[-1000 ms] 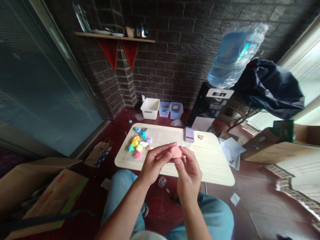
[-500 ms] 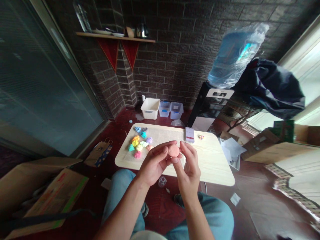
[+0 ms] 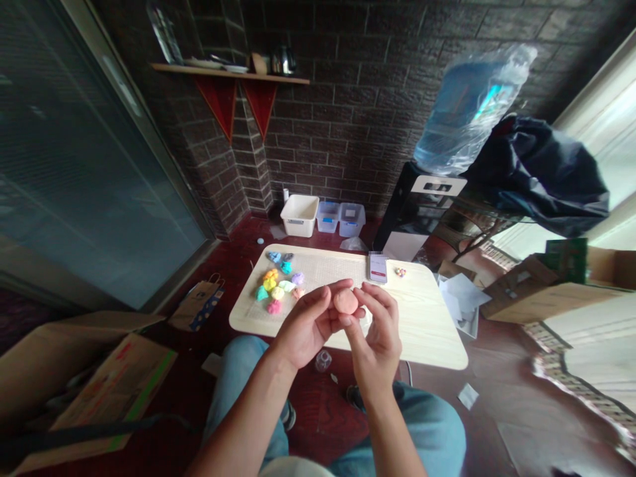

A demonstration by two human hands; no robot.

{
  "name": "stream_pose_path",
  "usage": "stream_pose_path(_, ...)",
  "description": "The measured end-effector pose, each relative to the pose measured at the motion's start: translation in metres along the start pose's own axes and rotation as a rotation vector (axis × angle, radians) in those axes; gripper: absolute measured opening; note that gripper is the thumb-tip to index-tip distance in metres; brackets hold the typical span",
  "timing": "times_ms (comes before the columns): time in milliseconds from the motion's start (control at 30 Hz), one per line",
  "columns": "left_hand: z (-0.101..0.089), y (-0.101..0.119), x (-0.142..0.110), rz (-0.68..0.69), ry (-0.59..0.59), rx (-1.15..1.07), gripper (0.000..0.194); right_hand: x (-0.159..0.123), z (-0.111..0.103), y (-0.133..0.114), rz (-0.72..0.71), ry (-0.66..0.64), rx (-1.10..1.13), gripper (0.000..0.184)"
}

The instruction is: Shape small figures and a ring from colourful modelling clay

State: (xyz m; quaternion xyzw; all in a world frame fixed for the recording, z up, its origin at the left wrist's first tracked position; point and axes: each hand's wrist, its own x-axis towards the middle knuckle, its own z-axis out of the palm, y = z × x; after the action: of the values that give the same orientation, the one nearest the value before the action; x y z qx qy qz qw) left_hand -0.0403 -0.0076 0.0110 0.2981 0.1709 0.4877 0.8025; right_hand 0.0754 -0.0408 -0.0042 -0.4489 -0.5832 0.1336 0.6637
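A salmon-pink lump of modelling clay (image 3: 346, 301), rounded and slightly flattened, is held up between both hands above the table's near edge. My left hand (image 3: 307, 326) curls around its left side, with the fingers behind and under it. The thumb and fingertips of my right hand (image 3: 377, 326) press it from the right. Beyond my left hand, soft clay lumps in several colours lie on the table, among them a pink lump (image 3: 273, 307), a green lump (image 3: 261, 293), a purple lump (image 3: 297, 278) and a blue lump (image 3: 273, 256).
The pale table (image 3: 427, 324) bears a phone (image 3: 377, 267) and a small multicoloured cluster (image 3: 400, 272). Behind it stand a white bin (image 3: 299, 218), two clear blue bins and a water dispenser (image 3: 422, 205). Cardboard boxes (image 3: 119, 384) flank both sides.
The pink clay has turned slightly between my fingers, and the right fingertips have shifted a little on it. The rest stays in place, apart from a tiny camera shift.
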Motion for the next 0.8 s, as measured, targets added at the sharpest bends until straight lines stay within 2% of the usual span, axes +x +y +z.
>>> stream_pose_path(400,-0.0005,0.0001,0.0016,0.026,0.054,0.020,0.028,0.0002,0.0005,0.0001,-0.014,-0.013,-0.035,0.033)
stream_pose_path(567,0.0011,0.0038,0.0033,0.085,0.055,0.103,0.027,0.0022,-0.0012,0.0014,0.138,-0.044,0.159,0.031)
stream_pose_path(667,0.0017,0.0048,0.0025,0.132,0.087,0.208,0.021,0.0055,-0.0022,-0.0001,0.240,-0.106,0.181,0.023)
stream_pose_path(800,0.0016,0.0044,-0.0001,0.227,0.153,0.352,0.015,0.0067,-0.0012,-0.0007,0.268,-0.091,0.200,0.016)
